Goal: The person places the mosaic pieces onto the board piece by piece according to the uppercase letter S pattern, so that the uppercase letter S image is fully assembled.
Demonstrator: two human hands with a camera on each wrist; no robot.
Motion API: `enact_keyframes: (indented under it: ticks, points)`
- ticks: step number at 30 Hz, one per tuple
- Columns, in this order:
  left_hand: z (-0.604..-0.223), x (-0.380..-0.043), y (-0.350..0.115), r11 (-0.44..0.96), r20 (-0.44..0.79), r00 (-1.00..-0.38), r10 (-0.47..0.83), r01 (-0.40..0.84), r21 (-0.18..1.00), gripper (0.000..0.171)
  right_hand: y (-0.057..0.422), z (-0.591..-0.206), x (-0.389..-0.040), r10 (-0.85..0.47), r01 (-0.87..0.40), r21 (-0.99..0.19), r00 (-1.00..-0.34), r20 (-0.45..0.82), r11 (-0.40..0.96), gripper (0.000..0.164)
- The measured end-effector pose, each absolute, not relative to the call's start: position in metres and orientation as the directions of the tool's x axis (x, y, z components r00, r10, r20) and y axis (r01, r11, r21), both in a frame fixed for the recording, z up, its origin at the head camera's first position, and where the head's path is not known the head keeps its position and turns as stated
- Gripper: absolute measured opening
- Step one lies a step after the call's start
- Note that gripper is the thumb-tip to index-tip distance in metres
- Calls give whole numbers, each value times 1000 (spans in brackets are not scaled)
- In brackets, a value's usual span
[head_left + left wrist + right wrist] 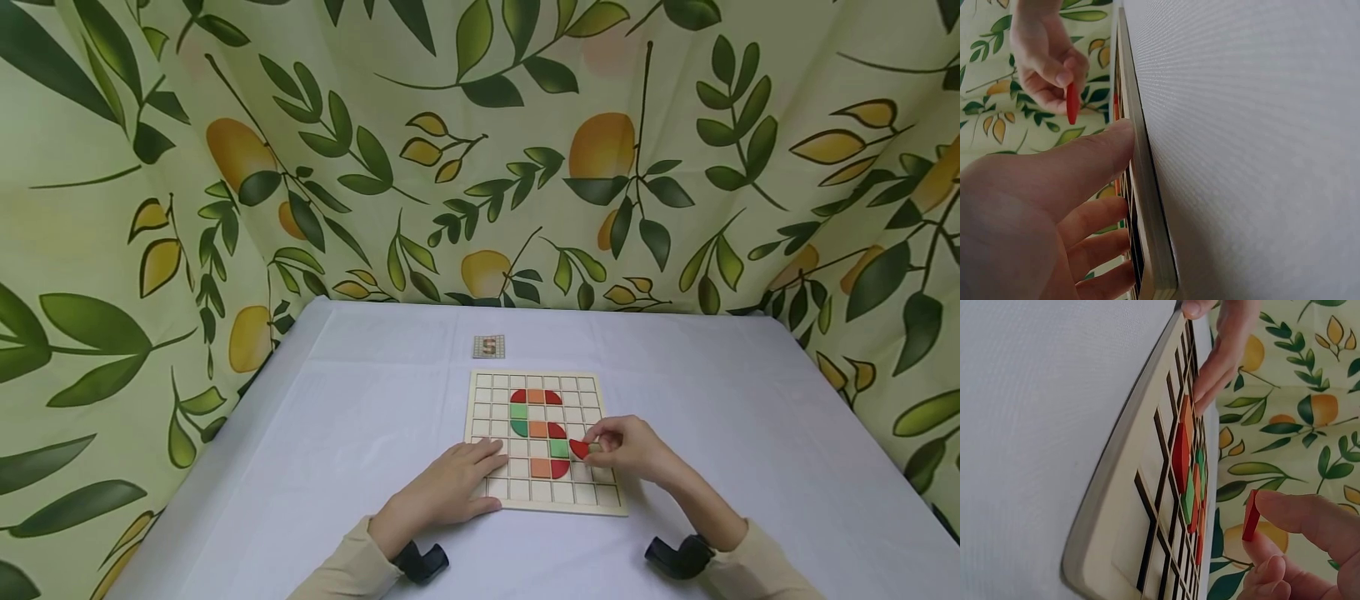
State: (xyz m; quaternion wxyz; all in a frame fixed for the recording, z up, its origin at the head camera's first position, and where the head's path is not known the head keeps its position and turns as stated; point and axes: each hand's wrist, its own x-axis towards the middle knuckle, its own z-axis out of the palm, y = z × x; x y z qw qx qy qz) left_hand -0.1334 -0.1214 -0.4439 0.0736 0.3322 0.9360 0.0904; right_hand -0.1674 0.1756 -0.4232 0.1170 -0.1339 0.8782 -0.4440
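Note:
A square wooden grid board point(487, 492) lies on the table, with red, orange and green tiles set in several cells, forming a bent shape. My right hand point(630, 450) pinches a red quarter-round tile point(579, 449) between thumb and fingers above the board's right part. In the right wrist view this red tile point(1250, 515) shows edge-on, apart from the board. My left hand point(453, 483) rests on the board's lower left, its fingers extended over the cells and the thumb point(1107, 147) along the near edge. A green tile point(559, 448) sits left of the held tile.
Behind the board lies a small card point(489, 347) printed with a grid and a similar coloured figure. The table has a white cloth point(360, 392). A leaf-and-fruit patterned curtain point(420, 192) hangs behind and at both sides. Black wrist-worn devices point(678, 557) sit below both hands.

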Motion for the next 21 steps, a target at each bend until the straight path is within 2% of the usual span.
enact_keyframes:
  ticks: [21]
  points:
    - [-443, -133, -120, 767, -82, -770, 632, 606, 212, 60, 156, -425, -168, -408, -198, -820, -912, -46, 536, 18]
